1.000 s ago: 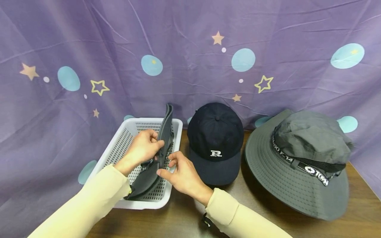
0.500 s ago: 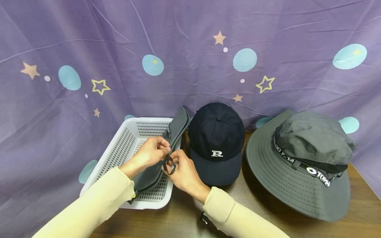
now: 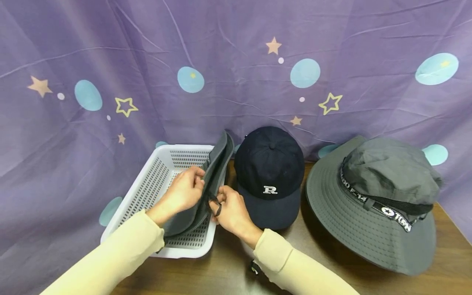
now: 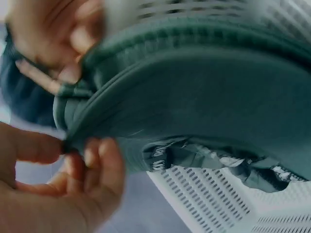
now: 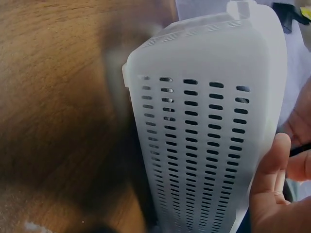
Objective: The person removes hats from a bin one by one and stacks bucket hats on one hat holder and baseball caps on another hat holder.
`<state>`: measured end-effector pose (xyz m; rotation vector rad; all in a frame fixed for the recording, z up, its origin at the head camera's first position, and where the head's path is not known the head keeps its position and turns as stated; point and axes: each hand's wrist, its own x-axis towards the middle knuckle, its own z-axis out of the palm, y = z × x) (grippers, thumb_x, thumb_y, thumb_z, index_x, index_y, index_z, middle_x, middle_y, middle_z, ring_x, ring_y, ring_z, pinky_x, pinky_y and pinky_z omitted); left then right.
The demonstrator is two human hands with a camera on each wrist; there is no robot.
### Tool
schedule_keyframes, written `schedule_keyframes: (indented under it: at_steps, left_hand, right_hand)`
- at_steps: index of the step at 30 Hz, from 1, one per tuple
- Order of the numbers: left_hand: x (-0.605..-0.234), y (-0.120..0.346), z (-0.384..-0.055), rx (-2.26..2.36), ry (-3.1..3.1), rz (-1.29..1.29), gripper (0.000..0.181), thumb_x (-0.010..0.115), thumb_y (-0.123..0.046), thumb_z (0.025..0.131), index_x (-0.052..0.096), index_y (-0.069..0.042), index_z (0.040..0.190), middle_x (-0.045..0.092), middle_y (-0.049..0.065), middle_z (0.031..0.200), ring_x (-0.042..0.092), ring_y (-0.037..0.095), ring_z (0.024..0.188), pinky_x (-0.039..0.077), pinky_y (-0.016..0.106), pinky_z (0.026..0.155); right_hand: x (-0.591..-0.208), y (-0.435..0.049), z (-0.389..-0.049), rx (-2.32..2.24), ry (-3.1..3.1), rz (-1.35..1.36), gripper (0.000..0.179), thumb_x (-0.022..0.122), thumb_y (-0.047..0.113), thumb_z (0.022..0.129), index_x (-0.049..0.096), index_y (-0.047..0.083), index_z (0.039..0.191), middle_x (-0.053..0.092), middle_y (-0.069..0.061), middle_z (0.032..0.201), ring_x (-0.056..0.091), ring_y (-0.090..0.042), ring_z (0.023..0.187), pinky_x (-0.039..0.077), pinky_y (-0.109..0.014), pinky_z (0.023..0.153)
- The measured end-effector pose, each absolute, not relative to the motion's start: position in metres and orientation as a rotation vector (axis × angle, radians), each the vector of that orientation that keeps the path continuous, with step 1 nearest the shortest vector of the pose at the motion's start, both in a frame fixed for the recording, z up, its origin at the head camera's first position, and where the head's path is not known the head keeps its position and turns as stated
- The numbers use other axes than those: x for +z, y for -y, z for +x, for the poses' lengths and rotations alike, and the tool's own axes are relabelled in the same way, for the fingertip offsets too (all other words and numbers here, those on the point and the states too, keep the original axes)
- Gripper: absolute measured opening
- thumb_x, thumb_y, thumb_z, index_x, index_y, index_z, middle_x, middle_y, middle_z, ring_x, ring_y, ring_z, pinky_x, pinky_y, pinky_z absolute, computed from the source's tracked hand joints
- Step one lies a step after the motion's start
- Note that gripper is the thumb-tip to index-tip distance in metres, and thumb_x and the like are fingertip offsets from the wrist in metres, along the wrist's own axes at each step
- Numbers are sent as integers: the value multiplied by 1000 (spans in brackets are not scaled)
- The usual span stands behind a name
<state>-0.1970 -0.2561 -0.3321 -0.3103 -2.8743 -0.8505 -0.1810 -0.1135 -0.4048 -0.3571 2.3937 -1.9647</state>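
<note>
A folded dark grey wide-brimmed hat stands on edge, leaning over the right side of a white perforated basket. My left hand is on its near face; in the left wrist view, thumb and fingers pinch the brim's edge. The right hand is at the basket's right rim, with a thin black strap looped at its fingers, which pinch it. The hat's patterned band bunches below the brim in the left wrist view. In the right wrist view, the right fingers curl beside the basket's rim.
A navy cap with a white R sits just right of the basket. Farther right lies another grey wide-brimmed hat on the wooden table. A small black object is by the right sleeve. A purple curtain hangs behind.
The hat has tipped rightward from nearly upright, its far end shifting over the basket's right rim. The right hand has taken hold of the black strap and moved slightly right.
</note>
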Motion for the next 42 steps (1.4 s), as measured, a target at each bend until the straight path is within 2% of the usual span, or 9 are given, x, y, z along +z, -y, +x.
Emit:
schedule_keyframes:
  at_steps: [3,6,10,15,23,30,36,38,42]
  left_hand:
    - [-341,253,-192,-590,2880,-354,29,57,-3,82,58,3,110,58,12,87,58,29,80,48,46,72]
    - [-344,251,-189,-416,2900,-329,23,62,-8,78,59,0,100,56,13,86,58,32,76,47,49,66]
    - [-338,254,-188,-369,2934,-303,12,66,-14,81,58,-5,80,54,10,79,55,30,71,45,47,62]
    - [-324,264,-188,-467,2807,-340,26,66,-13,85,53,-13,63,52,3,63,53,24,61,39,40,52]
    - [-304,278,-181,-620,2635,-296,14,68,-14,85,70,-14,71,48,-8,49,47,15,53,35,32,49]
    - [-292,277,-173,-560,2423,-310,32,68,-13,83,55,-18,54,39,-9,45,44,18,48,31,34,46]
    - [-295,273,-161,-554,2294,-341,16,68,-11,85,65,-12,69,41,-9,46,39,12,43,30,31,41]
    - [-297,274,-156,-587,2279,-317,7,67,-12,86,70,-11,80,47,-11,48,43,8,42,32,28,41]
    - [-303,276,-143,-672,2290,-260,8,64,-14,90,72,-12,90,58,-13,53,50,0,43,37,19,44]
  right_hand:
    - [-406,114,-183,-1956,-2420,-330,17,56,-4,83,58,-1,100,63,0,68,56,-11,41,49,-29,41]
    - [-406,114,-184,-1952,-2469,-302,14,54,-2,80,59,2,93,62,2,62,55,-10,39,48,-29,41]
    - [-406,114,-184,-1977,-2481,-227,7,57,3,79,55,7,84,60,1,61,56,-13,38,48,-30,38]
    - [-404,113,-184,-1944,-2549,-168,6,58,11,80,52,11,79,56,2,58,56,-11,36,47,-31,38]
    - [-404,114,-185,-1934,-2536,-203,8,57,17,87,61,13,82,54,4,45,57,-17,37,43,-28,42]
    - [-405,113,-186,-2238,-2125,-302,17,51,14,96,56,3,85,55,-7,51,58,-19,41,49,-36,40]
    - [-399,111,-184,-2277,-2117,-419,28,49,12,99,49,-4,76,68,-18,69,61,-24,49,53,-45,47]
    - [-391,109,-179,-2276,-2136,-451,27,49,8,99,51,-8,77,69,-23,78,63,-31,54,53,-48,50]
    - [-376,105,-171,-2253,-2124,-500,23,48,3,98,57,-13,85,69,-25,95,67,-41,67,53,-51,56]
